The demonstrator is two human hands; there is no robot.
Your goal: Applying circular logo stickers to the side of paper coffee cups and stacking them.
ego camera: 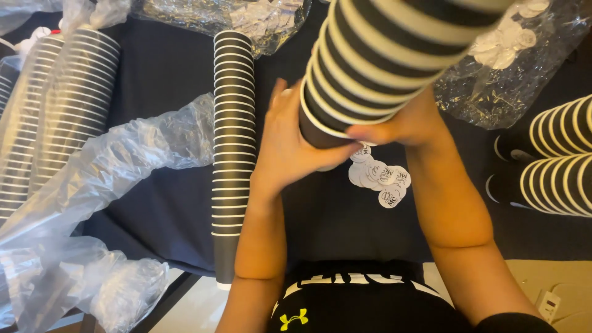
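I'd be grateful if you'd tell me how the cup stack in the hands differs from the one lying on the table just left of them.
The held stack is lifted and tilted toward the camera, gripped by the left hand and right hand; the lying stack rests flat on the dark table, untouched. The held stack looks larger, being nearer. Both are nested black cups with white rims.

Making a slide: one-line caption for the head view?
Both hands, left hand and right hand, grip a stack of black paper cups above round stickers.
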